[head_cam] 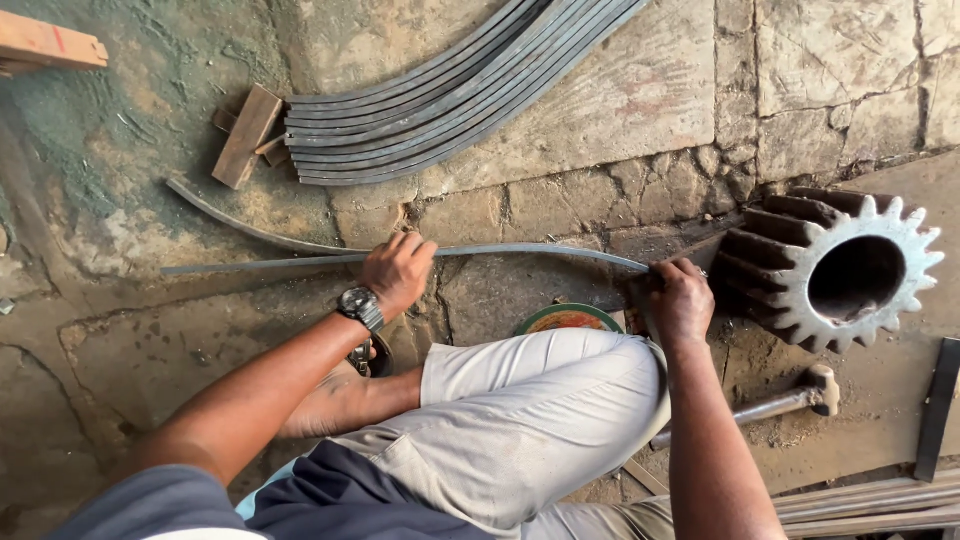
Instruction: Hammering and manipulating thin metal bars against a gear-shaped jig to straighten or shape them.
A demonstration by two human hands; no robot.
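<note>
A long, slightly curved flat steel strip [500, 250] runs across the stone floor in front of me. My left hand [397, 272], with a wristwatch on the wrist, is closed around the strip near its middle. My right hand [680, 300] grips the strip's right end, close against a large toothed steel gear [830, 265] lying on its side. My bent knee in light trousers [540, 400] sits between my arms.
A stack of curved steel strips [440, 100] lies at the top, resting on wooden blocks [245, 135]. Another curved strip [240, 225] lies beneath it. A hammer [790, 400] lies at the right, flat bars [870, 500] at bottom right, a round green lid [568, 318] by my knee.
</note>
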